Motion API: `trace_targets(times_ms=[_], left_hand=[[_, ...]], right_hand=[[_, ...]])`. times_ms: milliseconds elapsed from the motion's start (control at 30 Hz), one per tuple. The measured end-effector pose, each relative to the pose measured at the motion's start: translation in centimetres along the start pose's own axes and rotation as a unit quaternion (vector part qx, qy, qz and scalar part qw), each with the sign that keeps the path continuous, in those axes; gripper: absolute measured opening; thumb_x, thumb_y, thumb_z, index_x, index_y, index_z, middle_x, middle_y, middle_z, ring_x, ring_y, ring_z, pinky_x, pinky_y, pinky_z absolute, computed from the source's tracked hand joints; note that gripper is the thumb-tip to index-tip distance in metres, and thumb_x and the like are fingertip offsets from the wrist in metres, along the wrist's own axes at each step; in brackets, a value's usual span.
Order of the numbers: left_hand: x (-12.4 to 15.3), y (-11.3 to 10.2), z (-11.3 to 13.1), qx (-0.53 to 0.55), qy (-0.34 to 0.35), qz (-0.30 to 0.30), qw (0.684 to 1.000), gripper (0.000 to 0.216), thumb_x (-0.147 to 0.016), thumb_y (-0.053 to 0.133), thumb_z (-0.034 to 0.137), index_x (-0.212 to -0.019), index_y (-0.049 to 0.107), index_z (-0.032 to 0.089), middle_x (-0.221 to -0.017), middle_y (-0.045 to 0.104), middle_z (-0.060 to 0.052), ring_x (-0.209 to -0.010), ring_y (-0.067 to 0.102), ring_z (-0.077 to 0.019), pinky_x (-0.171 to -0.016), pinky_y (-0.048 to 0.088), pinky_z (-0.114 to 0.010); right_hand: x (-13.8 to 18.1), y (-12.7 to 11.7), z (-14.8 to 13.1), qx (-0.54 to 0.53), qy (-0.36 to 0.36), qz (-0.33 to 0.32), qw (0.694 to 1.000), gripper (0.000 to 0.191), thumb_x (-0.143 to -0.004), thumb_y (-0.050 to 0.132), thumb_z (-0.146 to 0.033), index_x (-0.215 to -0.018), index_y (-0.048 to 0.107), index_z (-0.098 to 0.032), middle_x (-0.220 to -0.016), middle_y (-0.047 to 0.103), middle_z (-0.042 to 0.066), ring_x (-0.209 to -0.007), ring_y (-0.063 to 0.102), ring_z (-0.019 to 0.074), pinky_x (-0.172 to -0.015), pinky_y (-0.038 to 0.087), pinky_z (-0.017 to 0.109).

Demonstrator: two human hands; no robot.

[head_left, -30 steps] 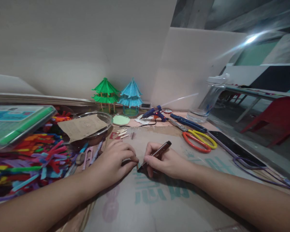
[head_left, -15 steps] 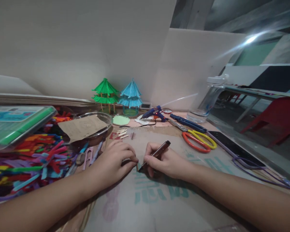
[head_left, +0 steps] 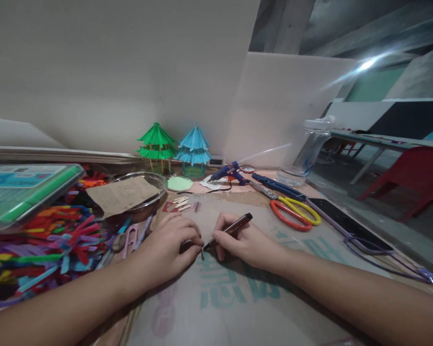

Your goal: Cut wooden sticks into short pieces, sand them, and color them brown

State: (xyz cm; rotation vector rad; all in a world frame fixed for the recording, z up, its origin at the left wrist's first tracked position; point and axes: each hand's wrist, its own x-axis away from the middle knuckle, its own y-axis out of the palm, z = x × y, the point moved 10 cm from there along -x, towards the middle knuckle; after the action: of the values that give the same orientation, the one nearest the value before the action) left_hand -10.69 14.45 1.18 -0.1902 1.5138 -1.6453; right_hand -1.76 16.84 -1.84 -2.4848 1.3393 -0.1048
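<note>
My left hand (head_left: 176, 240) pinches a short thin wooden stick (head_left: 202, 253), its lower end showing below the fingertips. Held like a pen, a dark brown marker (head_left: 234, 227) rests in my right hand (head_left: 240, 242), its tip at the stick. Both hands are over a cardboard sheet (head_left: 187, 307) printed with green characters. Several pale short sticks (head_left: 181, 203) lie just beyond my left hand. Farther back stand two small pavilion models, one green (head_left: 156, 144) and one blue (head_left: 195, 146).
Fuzzy coloured strips (head_left: 46, 250) and a plastic case (head_left: 29, 192) crowd the left, near a round clear dish (head_left: 162, 185) with brown card. A glue gun (head_left: 231, 174), scissors (head_left: 292, 211), a blue cutter (head_left: 277, 186), a phone (head_left: 346, 223) and a clear bottle (head_left: 306, 154) lie behind and right.
The marker tip has shifted up slightly against the stick. My hands keep their grips, and the view has tilted a little, so the background sits lower.
</note>
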Motion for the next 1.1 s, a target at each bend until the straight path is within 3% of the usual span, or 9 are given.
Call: trace_targets(times_ms=[167, 300, 600, 1100], left_hand=[[0.2, -0.1, 0.0, -0.001, -0.029, -0.001, 1.0, 0.009, -0.08, 0.056, 0.021, -0.086, 0.062, 0.021, -0.09, 0.067, -0.003, -0.091, 0.059, -0.0228, -0.088, 0.042, -0.04], [0.4, 0.2, -0.3, -0.009, -0.061, -0.019, 0.998, 0.029, -0.072, 0.066, 0.03, -0.098, 0.059, 0.019, -0.106, 0.061, -0.008, -0.103, 0.055, -0.0282, -0.09, 0.043, -0.043], [0.5, 0.7, -0.5, 0.017, -0.047, -0.024, 0.998, 0.015, -0.079, 0.068, 0.031, -0.087, 0.06, 0.021, -0.102, 0.06, -0.004, -0.1, 0.055, -0.0247, -0.087, 0.045, -0.038], [0.5, 0.5, -0.7, -0.006, -0.059, -0.036, 0.998, 0.019, -0.078, 0.069, 0.037, -0.084, 0.062, 0.02, -0.104, 0.062, -0.006, -0.105, 0.054, -0.0286, -0.092, 0.042, -0.044]], right_hand=[[-0.1, 0.0, 0.1, 0.0, -0.005, 0.002, 1.0, 0.023, -0.086, 0.056, -0.04, -0.077, 0.045, -0.022, -0.054, 0.058, -0.005, -0.054, 0.053, 0.0114, -0.055, 0.041, 0.023], [-0.1, 0.0, 0.2, -0.012, -0.01, -0.001, 1.0, 0.023, -0.086, 0.055, -0.04, -0.077, 0.045, -0.022, -0.055, 0.058, -0.005, -0.052, 0.052, 0.0106, -0.054, 0.04, 0.023], [-0.2, -1.1, -0.1, 0.014, -0.007, 0.046, 0.999, 0.02, -0.086, 0.055, -0.036, -0.076, 0.047, -0.022, -0.055, 0.057, -0.005, -0.052, 0.05, 0.0107, -0.053, 0.039, 0.023], [-0.1, -0.6, -0.1, -0.006, -0.011, 0.015, 1.0, 0.016, -0.089, 0.053, -0.032, -0.08, 0.047, -0.021, -0.059, 0.06, -0.004, -0.059, 0.058, 0.0124, -0.061, 0.045, 0.025]])
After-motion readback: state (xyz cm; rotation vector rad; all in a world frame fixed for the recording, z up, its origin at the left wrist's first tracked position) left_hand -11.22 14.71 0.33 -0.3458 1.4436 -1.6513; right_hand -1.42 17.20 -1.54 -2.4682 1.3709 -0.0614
